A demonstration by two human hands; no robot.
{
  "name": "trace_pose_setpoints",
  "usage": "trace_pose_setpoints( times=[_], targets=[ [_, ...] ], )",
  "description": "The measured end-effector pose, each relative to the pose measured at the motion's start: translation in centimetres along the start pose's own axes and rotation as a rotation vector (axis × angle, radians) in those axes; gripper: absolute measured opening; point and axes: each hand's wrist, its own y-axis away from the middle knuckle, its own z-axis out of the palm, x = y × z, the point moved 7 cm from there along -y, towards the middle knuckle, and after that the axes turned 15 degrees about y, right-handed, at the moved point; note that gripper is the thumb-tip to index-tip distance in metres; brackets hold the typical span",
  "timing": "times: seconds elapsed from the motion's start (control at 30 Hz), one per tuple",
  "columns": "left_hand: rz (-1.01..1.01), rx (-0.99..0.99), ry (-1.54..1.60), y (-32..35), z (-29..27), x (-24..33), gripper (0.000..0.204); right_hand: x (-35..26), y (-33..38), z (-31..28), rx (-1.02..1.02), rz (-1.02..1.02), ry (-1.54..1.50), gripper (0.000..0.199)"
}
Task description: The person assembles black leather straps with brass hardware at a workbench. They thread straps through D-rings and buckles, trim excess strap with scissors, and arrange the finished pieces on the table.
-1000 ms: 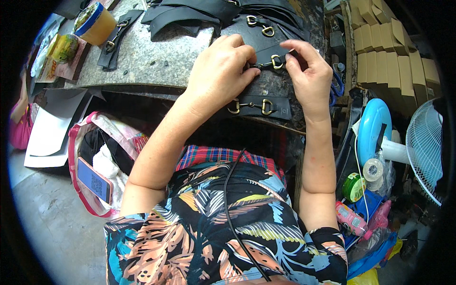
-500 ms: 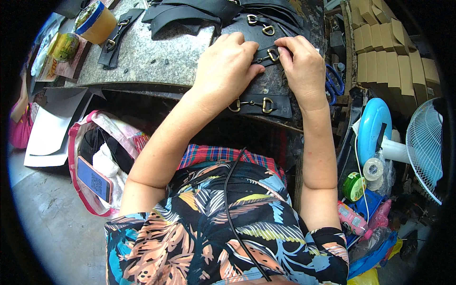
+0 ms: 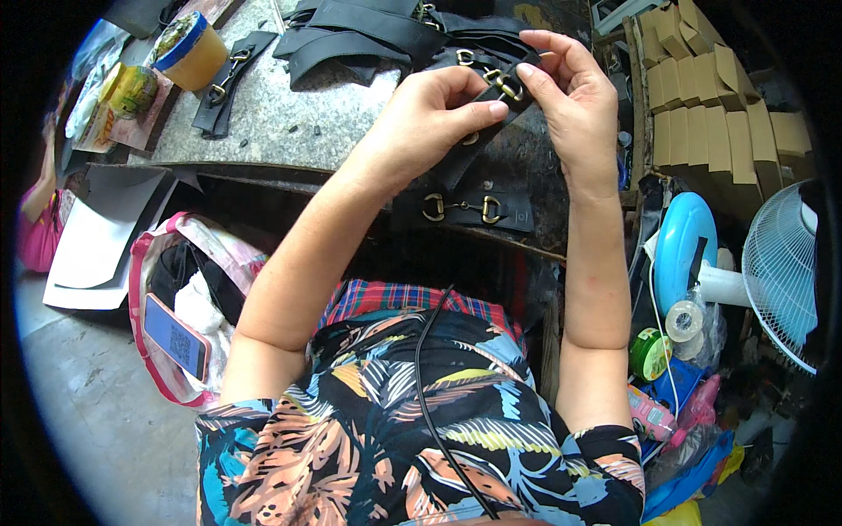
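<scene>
A black leather strap (image 3: 478,151) with brass-coloured metal links is held up at a slant between my two hands. My left hand (image 3: 434,118) pinches it from the left, thumb and fingers beside the metal. At its upper end my right hand (image 3: 577,101) grips the strap between thumb and fingers. Parts of the strap are hidden behind the left fingers. Below, near the table's front edge, lies a flat black leather piece (image 3: 513,213) with a brass-coloured horsebit buckle (image 3: 463,208). Several black leather straps (image 3: 351,39) are heaped behind my hands.
Another buckled strap (image 3: 213,107) rests on the grey stone slab (image 3: 263,149), near a blue-rimmed jar (image 3: 191,57). Small cardboard boxes (image 3: 702,136) are stacked at the right, above a fan (image 3: 781,263). An open bag holding a phone (image 3: 175,337) sits at the lower left.
Both hands have raised the strap off the work surface and turned it to a steep slant. My right hand has moved up and slightly right.
</scene>
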Motion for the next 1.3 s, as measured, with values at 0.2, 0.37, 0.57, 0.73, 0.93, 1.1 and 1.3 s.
trace_pose_setpoints(
  times=[0.2, 0.37, 0.57, 0.73, 0.93, 1.1, 1.3],
  targets=[
    [0.116, 0.079, 0.175, 0.1, -1.0, -0.3, 0.017, 1.1, 0.6, 1.1, 0.073, 0.135, -0.12, 0.045],
    [0.234, 0.158, 0.179, 0.1, -1.2, -0.4, 0.016, 2.1, 1.5, 1.6, 0.019, 0.272, -0.442, 0.028],
    [0.138, 0.048, 0.017, -0.1, -0.4, -0.8, 0.027, 2.2, 1.6, 2.1, -0.019, 0.253, -0.449, 0.019],
    [0.113, 0.095, 0.204, -1.0, -1.4, 0.6, 0.029, 1.4, 1.3, 1.7, -0.044, 0.207, -0.285, 0.015],
    [0.097, -0.046, 0.335, -2.2, -1.0, 2.3, 0.024, -2.2, -0.3, 0.9, -0.021, -0.089, -0.129, 0.014],
    [0.02, -0.061, 0.442, -1.5, -0.9, 1.6, 0.024, -2.3, -0.6, 1.5, -0.077, -0.095, 0.017, 0.011],
    [-0.101, -0.042, 0.519, -0.5, -2.4, -0.2, 0.018, -0.4, 0.5, 2.7, -0.119, -0.015, -0.041, 0.015]
  ],
)
